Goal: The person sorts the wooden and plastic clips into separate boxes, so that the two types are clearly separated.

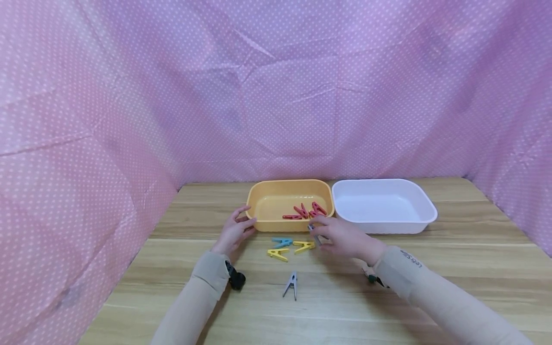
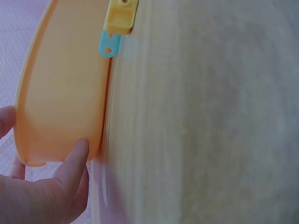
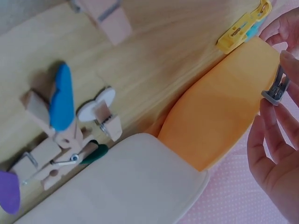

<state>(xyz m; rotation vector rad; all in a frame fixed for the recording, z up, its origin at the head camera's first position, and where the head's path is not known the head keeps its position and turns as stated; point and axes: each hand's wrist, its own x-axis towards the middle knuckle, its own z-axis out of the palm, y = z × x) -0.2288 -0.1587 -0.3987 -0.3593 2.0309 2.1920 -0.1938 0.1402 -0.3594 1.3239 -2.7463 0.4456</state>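
Observation:
My left hand [image 1: 235, 232] grips the left end of the orange tray [image 1: 269, 225]; in the left wrist view one fingertip presses its front wall and another finger lies at the rim. Between thumb and fingertips, my right hand [image 1: 342, 237] pinches a grey clothespin [image 3: 276, 87], held close to the tray's front right rim. Inside the tray lie several red clothespins [image 1: 302, 211]. Just in front of it are a blue clothespin [image 1: 282, 242] and two yellow ones, one of them a yellow clothespin [image 1: 278, 253]. Nearer to me lies another grey clothespin [image 1: 292, 283].
Right beside the orange tray stands a white tray [image 1: 384, 227]. The right wrist view shows several wooden clothespins [image 3: 60, 149] with coloured shapes on the table by it, mostly hidden under my right arm in the head view. A pink dotted cloth [image 1: 276, 96] hangs behind the table.

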